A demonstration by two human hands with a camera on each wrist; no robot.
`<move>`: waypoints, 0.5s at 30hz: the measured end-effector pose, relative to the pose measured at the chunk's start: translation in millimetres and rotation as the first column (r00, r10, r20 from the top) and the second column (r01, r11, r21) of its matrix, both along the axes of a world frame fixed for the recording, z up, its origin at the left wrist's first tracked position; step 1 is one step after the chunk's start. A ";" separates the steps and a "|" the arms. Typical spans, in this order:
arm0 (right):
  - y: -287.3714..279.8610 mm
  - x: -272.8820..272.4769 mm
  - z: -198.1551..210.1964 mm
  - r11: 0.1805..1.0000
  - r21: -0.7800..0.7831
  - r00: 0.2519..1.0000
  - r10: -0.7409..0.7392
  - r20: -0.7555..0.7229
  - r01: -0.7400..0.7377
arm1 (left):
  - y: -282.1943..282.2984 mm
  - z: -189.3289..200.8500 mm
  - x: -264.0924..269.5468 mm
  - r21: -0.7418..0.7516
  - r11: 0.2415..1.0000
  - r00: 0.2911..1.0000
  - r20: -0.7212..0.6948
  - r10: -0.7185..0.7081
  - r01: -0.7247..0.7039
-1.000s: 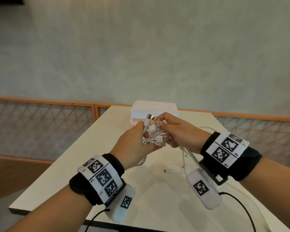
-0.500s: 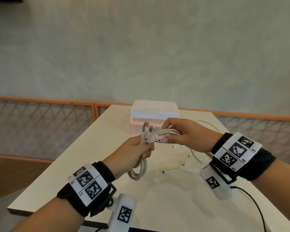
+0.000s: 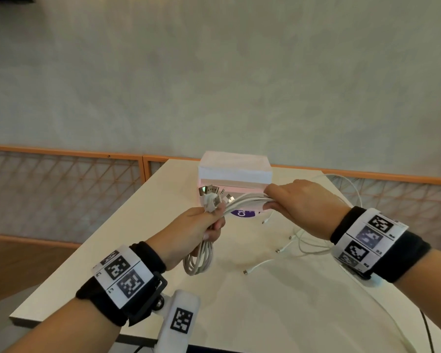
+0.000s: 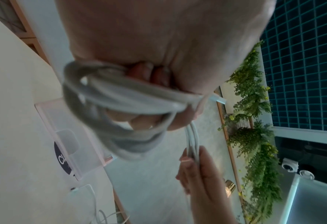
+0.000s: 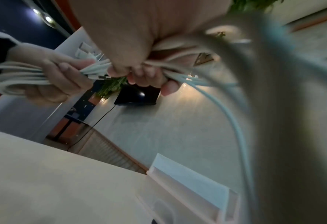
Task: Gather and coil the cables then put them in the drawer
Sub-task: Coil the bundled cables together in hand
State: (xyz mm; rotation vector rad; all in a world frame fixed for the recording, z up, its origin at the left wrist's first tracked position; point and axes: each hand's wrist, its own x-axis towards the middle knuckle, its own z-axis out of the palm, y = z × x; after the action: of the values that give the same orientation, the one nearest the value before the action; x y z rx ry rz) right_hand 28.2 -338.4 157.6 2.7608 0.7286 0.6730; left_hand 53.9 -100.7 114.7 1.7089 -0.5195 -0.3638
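A bundle of white cables (image 3: 242, 200) stretches between both hands above the table. My left hand (image 3: 201, 230) grips it in a fist; several plug ends (image 3: 210, 193) stick up above the fist and a coiled loop (image 3: 197, 261) hangs below. My right hand (image 3: 290, 200) holds the same strands further right, fingers curled round them (image 5: 139, 71). The loose tails (image 3: 311, 248) trail from it onto the table. The white and pink drawer box (image 3: 234, 174) stands just behind the hands. In the left wrist view the loop (image 4: 120, 118) is blurred.
The cream table (image 3: 239, 301) ends in a front edge below my left wrist. A purple round sticker (image 3: 242, 213) lies by the box. An orange-framed lattice railing (image 3: 61, 179) and a grey wall stand behind. A black wire (image 3: 427, 332) runs off at the right.
My hands have drawn apart: the right one slid rightward along the strands while the left kept its grip near the plugs. The loop under the left fist now hangs lower.
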 end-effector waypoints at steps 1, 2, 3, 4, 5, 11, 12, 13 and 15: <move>-3.5 2.6 -0.7 1.000 0.005 1.000 -0.009 0.022 0.009 | 1.7 0.5 0.2 0.002 1.000 1.000 -0.002 -0.005 0.005; -6.1 4.7 -0.1 0.999 0.042 0.999 -0.020 0.025 0.019 | 3.0 0.5 0.3 0.002 1.000 1.000 -0.007 -0.008 0.008; -8.4 5.5 0.8 0.993 0.116 0.999 -0.036 0.007 0.035 | 3.9 0.3 0.0 0.003 1.000 1.000 -0.013 -0.012 0.012; -10.1 5.3 2.4 0.975 0.215 0.997 -0.054 -0.046 0.063 | 4.2 -0.6 -0.1 0.004 1.000 1.000 -0.019 -0.015 0.015; -10.3 5.2 3.4 0.950 0.303 0.995 -0.056 -0.085 0.080 | 3.7 -1.2 -0.3 0.000 1.000 0.999 -0.027 -0.018 0.018; 7.8 -5.1 8.1 0.975 0.216 0.992 -0.014 -0.123 0.040 | -4.3 4.0 -2.0 -0.003 1.000 0.998 -0.066 0.019 -0.019; 7.5 -5.7 9.1 0.985 0.166 0.991 -0.024 -0.131 0.046 | -4.2 4.5 -1.9 0.002 1.000 0.998 -0.065 0.017 -0.017; 7.3 -6.5 9.7 0.992 0.125 0.992 -0.018 -0.124 0.034 | -3.2 4.6 -1.5 0.001 1.000 0.998 -0.063 0.018 -0.018; 7.0 -7.6 10.0 0.999 0.040 0.995 0.010 -0.100 -0.006 | -0.7 4.7 0.1 -0.008 1.000 0.998 -0.060 0.025 -0.025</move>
State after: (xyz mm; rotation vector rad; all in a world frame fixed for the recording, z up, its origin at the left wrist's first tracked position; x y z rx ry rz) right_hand 20.6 -331.5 167.6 2.8466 0.7541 0.5601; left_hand 54.0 -101.4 119.4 1.6898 -0.4552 -0.3930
